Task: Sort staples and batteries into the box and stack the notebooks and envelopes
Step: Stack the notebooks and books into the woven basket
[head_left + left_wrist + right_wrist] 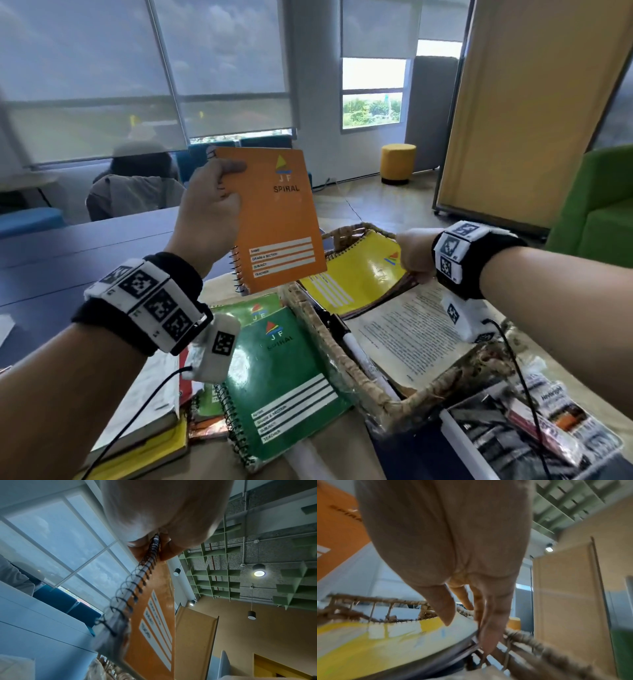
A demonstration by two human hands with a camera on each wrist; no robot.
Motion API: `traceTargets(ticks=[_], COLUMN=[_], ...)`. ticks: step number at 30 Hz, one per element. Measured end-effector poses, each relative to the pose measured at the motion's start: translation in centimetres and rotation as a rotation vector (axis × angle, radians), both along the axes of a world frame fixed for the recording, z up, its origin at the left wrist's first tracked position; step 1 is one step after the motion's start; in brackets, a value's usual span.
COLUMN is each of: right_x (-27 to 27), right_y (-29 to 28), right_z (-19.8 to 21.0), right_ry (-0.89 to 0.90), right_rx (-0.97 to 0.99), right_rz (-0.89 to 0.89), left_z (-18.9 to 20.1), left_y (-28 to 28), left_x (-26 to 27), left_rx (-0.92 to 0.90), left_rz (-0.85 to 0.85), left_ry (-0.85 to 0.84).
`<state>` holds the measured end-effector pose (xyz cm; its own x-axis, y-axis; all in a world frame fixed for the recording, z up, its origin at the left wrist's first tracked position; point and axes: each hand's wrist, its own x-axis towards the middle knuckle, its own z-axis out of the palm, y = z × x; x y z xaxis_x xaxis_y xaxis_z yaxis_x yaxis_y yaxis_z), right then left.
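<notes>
My left hand (pixel 226 178) holds an orange spiral notebook (pixel 277 219) upright in the air above the table, thumb on the front cover near the spiral edge. In the left wrist view the left hand (pixel 159 540) clamps the orange notebook (pixel 154 628) by its wire binding. My right hand (pixel 414 260) pinches the right edge of a yellow spiral notebook (pixel 359 270) lying in the wicker basket (pixel 342 363). The right wrist view shows the right hand (pixel 467 626) with one finger on the yellow notebook (pixel 385 642) and others down past its edge. Darker notebooks lie beneath it. No staples or batteries show.
A green spiral notebook (pixel 284 387) lies on another green one (pixel 246 308) left of the basket. The basket also holds an open printed book (pixel 411 329) and a white marker (pixel 359 356). Books (pixel 154 411) are piled at front left, printed packets (pixel 513 431) at front right. A person (pixel 137 185) sits beyond the blue table (pixel 85 246).
</notes>
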<state>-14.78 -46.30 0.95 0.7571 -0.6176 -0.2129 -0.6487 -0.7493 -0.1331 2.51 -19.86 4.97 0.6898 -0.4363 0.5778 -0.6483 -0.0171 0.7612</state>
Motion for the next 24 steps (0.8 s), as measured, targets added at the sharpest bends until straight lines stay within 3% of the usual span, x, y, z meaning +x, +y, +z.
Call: traceTargets(ticks=[4, 9, 11, 16, 24], right_x=[-0.5, -0.7, -0.8, -0.9, -2.7], right_y=[0.4, 3.0, 5.0, 7.6, 8.8], right_z=[1.4, 4.9, 6.1, 6.7, 5.4], right_ry=[-0.088, -0.682, -0.806, -1.002, -1.105], right_rx=[-0.158, 0.28, 0.374, 0.513, 0.582], right_rz=[-0.003, 0.135, 0.188, 0.184, 0.217], left_z=[0.2, 0.8, 1.3, 2.3, 2.3], left_y=[0.0, -0.4, -0.6, -0.6, 1.0], left_x=[-0.5, -2.1, -3.2, -5.2, -7.0], left_rx=[0.023, -0.003, -0.01, -0.038, -0.041], left_rz=[-0.038, -0.077, -0.096, -0.111, -0.172], left_ry=[-0.01, -0.093, -0.156, -0.175, -0.201])
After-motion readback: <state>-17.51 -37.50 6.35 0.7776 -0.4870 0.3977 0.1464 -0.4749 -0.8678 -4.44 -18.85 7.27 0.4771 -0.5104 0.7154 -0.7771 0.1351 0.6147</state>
